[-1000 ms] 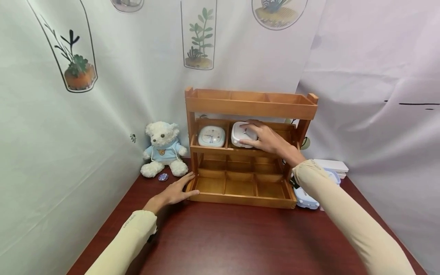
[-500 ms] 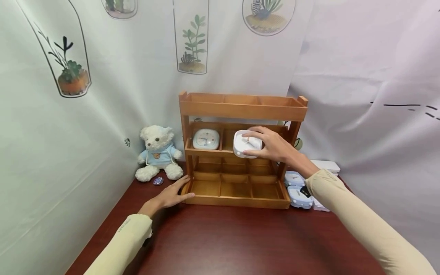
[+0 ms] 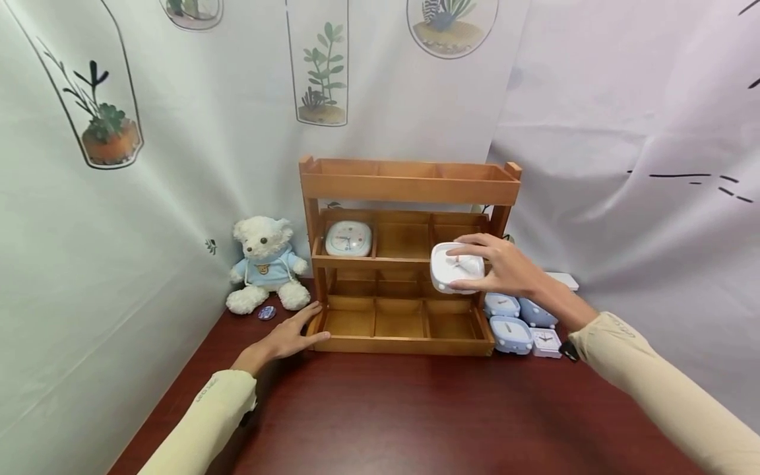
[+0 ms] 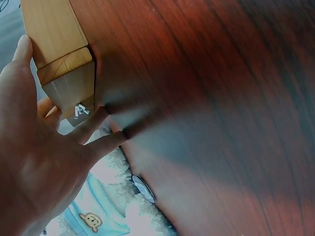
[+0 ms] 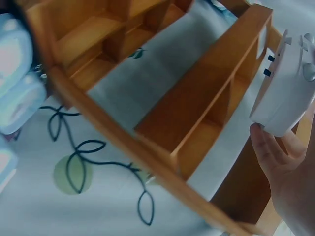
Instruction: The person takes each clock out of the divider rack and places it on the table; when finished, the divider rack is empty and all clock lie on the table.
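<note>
The white clock (image 3: 456,268), pinched by the right hand (image 3: 505,268) between thumb and fingers, hangs in front of the rack (image 3: 410,190) and could slip if that grip loosens, while the left hand (image 3: 286,339), fingers spread, touches the rack's left end.

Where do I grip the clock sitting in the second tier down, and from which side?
Likely come at the clock from the front, pinching its upper and lower edges: its rounded face points outward, while the end wall and divider sit close at its sides.
</note>
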`<state>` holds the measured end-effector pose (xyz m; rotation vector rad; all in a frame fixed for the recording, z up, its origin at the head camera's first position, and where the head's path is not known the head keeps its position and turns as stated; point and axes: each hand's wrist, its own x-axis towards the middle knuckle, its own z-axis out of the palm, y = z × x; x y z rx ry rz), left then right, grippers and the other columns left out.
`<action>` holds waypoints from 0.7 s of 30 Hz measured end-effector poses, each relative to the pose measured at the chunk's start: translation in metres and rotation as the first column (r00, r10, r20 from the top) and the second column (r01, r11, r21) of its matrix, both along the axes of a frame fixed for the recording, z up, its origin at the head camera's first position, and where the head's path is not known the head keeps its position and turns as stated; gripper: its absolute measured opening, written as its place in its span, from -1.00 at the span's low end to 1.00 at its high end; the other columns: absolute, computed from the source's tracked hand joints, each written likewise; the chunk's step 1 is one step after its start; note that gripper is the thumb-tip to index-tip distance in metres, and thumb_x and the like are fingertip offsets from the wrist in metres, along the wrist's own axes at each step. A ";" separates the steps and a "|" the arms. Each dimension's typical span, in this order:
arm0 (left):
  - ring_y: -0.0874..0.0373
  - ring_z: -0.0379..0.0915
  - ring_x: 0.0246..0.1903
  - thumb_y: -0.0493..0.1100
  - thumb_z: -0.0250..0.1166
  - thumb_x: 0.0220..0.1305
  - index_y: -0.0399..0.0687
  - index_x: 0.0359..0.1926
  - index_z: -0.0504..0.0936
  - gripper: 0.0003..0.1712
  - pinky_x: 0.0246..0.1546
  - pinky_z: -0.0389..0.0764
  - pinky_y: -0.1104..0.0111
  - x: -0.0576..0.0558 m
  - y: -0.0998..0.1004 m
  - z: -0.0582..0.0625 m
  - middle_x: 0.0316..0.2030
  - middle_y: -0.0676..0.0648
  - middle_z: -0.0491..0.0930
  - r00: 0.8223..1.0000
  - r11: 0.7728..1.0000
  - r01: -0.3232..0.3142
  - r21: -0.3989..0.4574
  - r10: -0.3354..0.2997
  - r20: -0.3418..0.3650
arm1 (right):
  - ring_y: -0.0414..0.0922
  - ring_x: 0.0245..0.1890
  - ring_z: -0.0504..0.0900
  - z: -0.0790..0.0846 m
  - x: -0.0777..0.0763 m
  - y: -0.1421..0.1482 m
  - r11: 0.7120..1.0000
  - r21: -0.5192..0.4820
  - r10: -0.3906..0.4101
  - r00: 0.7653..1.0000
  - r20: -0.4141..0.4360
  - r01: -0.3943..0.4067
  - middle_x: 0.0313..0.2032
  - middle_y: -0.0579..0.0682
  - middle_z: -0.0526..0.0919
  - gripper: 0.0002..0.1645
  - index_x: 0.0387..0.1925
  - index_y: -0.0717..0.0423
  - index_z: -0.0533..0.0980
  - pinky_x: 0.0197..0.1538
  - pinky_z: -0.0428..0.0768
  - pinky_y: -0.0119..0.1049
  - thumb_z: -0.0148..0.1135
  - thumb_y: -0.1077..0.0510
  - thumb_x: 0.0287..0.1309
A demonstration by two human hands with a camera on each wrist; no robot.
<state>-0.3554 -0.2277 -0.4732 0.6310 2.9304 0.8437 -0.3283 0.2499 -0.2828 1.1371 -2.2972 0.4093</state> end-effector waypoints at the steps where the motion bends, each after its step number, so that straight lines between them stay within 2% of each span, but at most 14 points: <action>1: -0.30 0.03 0.54 0.40 0.24 0.39 -0.11 0.62 0.19 0.04 0.41 0.17 -0.26 0.000 0.000 0.000 0.63 -0.19 0.02 1.000 1.000 -0.003 0.002 0.003 0.003 | 0.11 0.16 0.63 -0.002 0.003 0.005 1.000 0.005 -0.006 1.000 0.001 0.006 0.18 0.09 0.66 -0.30 0.13 -0.10 0.73 0.12 0.60 0.15 0.68 -0.18 -0.10; 8: -0.30 0.03 0.54 0.39 0.25 0.39 -0.15 0.62 0.18 0.05 0.40 0.17 -0.28 0.001 -0.002 0.000 0.62 -0.22 0.02 1.000 1.000 0.001 0.006 -0.001 -0.006 | 0.19 0.18 0.62 -0.022 0.020 0.042 0.998 0.024 -0.060 0.998 0.028 0.060 0.18 0.11 0.67 -0.31 0.13 -0.11 0.73 0.14 0.56 0.24 0.68 -0.16 -0.10; 15: -0.31 0.03 0.53 0.38 0.24 0.39 -0.15 0.62 0.18 0.04 0.40 0.17 -0.29 0.001 -0.003 0.001 0.62 -0.23 0.02 1.000 1.000 0.006 0.010 -0.006 -0.006 | 0.09 0.15 0.67 -0.041 0.034 0.070 0.994 0.044 -0.095 0.995 -0.013 0.096 0.14 0.03 0.70 -0.28 0.11 -0.15 0.73 0.09 0.62 0.10 0.72 -0.16 -0.18; 19: -0.32 0.04 0.53 0.38 0.24 0.40 -0.15 0.62 0.16 0.04 0.40 0.17 -0.29 0.001 -0.002 0.002 0.62 -0.23 0.02 1.000 1.000 0.010 0.010 -0.010 -0.001 | 0.14 0.19 0.64 -0.052 0.043 0.083 0.989 0.052 -0.140 0.990 0.019 0.139 0.15 -0.03 0.70 -0.29 0.11 -0.20 0.73 0.10 0.59 0.15 0.71 -0.21 -0.17; 21: -0.31 0.04 0.53 0.38 0.24 0.40 -0.14 0.62 0.16 0.05 0.40 0.17 -0.28 0.001 -0.002 0.002 0.62 -0.23 0.02 1.000 1.000 0.009 0.008 -0.009 0.003 | 0.15 0.21 0.62 -0.056 0.046 0.089 0.986 0.058 -0.158 0.987 0.030 0.156 0.15 -0.04 0.69 -0.30 0.10 -0.21 0.73 0.13 0.57 0.11 0.71 -0.22 -0.16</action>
